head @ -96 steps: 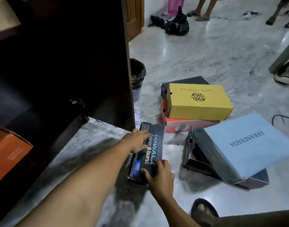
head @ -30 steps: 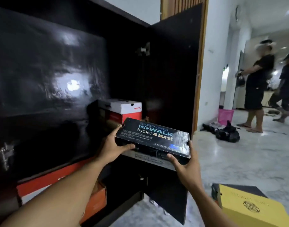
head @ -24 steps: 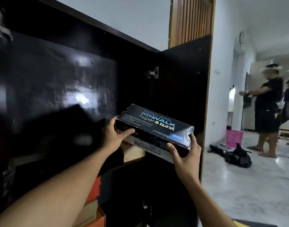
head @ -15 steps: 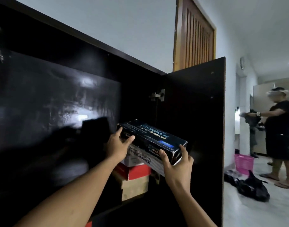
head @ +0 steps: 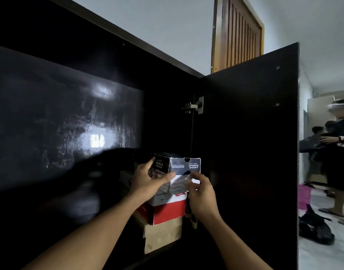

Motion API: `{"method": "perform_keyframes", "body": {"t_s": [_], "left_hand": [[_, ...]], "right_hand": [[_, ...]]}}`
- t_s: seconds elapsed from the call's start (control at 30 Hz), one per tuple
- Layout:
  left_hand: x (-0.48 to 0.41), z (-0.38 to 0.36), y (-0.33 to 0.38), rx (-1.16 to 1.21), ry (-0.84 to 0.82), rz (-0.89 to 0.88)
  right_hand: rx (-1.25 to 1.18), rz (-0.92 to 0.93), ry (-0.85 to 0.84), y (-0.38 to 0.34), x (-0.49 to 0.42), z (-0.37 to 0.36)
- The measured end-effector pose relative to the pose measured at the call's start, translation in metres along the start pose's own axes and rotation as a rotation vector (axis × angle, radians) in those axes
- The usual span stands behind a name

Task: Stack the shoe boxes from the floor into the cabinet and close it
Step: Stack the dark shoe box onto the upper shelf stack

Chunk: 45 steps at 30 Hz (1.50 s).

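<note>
both hands (head: 147, 182) seat black box (head: 184, 165) (atop 2 boxes (head: 167, 215)).

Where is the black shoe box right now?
The black box sits inside the open cabinet, on top of the white-and-red box, beside the open door. The left hand and right hand touch its near end.

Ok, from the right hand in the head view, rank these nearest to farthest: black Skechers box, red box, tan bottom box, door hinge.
From the right hand:
1. Black Skechers box, touching, just above.
2. Red box, lower left.
3. Tan bottom box, below, bottom of the stack.
4. Door hinge, high above.
</note>
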State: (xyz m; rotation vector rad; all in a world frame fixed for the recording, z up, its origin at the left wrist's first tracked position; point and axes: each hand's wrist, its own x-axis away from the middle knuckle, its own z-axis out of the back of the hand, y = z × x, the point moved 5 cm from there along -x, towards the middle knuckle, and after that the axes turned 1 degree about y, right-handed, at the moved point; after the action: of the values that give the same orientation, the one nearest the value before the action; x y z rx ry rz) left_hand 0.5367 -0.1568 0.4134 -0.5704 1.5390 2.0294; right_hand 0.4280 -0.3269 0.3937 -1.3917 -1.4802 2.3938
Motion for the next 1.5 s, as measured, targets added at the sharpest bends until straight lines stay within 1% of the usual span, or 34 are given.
{"method": "perform_keyframes", "body": {"t_s": [0.13, 0.23, 0.43, 0.53, 0.63, 0.7, 0.83, 0.9, 1.0, 1.1, 1.2, 1.33, 1.5], "left_hand": [[-0.006, -0.003, -0.007, 0.008, -0.016, -0.006], [-0.016, -0.005, -0.012, 0.004, 0.021, -0.024], [-0.030, -0.008, -0.021, -0.070, 0.044, 0.024], [-0.038, -0.009, -0.023, -0.139, 0.057, 0.039], [-0.044, -0.012, -0.025, -0.078, 0.035, 0.080], [-0.044, -0.011, -0.023, -0.100, 0.033, 0.089], [-0.043, -0.009, -0.018, -0.143, 0.044, 0.076], [-0.041, -0.008, -0.015, -0.152, 0.042, 0.076], [-0.037, -0.004, -0.012, -0.179, 0.031, 0.069], [-0.030, 0.000, -0.008, -0.225, 0.012, 0.052], [-0.020, 0.003, 0.002, -0.253, -0.022, 0.028], [0.002, 0.003, 0.021, -0.244, -0.031, -0.002], [0.046, -0.008, 0.053, -0.248, -0.042, -0.013]], "right_hand": [[0.098, 0.025, -0.042, 0.012, -0.016, -0.016], [0.177, 0.048, -0.109, 0.017, -0.024, -0.030], [0.377, 0.080, -0.227, 0.024, -0.033, -0.053], [0.415, 0.061, -0.280, 0.029, -0.037, -0.062], [0.391, 0.005, -0.325, 0.037, -0.042, -0.068], [0.359, -0.058, -0.348, 0.040, -0.045, -0.070], [0.327, -0.143, -0.342, 0.041, -0.048, -0.070], [0.329, -0.143, -0.348, 0.041, -0.047, -0.070], [0.355, -0.089, -0.338, 0.034, -0.045, -0.064], [0.308, -0.105, -0.308, 0.026, -0.036, -0.051], [0.278, -0.136, -0.279, 0.017, -0.025, -0.030], [0.366, -0.115, -0.223, -0.002, -0.006, 0.007], [0.327, -0.130, -0.140, -0.031, 0.033, 0.074]]}}
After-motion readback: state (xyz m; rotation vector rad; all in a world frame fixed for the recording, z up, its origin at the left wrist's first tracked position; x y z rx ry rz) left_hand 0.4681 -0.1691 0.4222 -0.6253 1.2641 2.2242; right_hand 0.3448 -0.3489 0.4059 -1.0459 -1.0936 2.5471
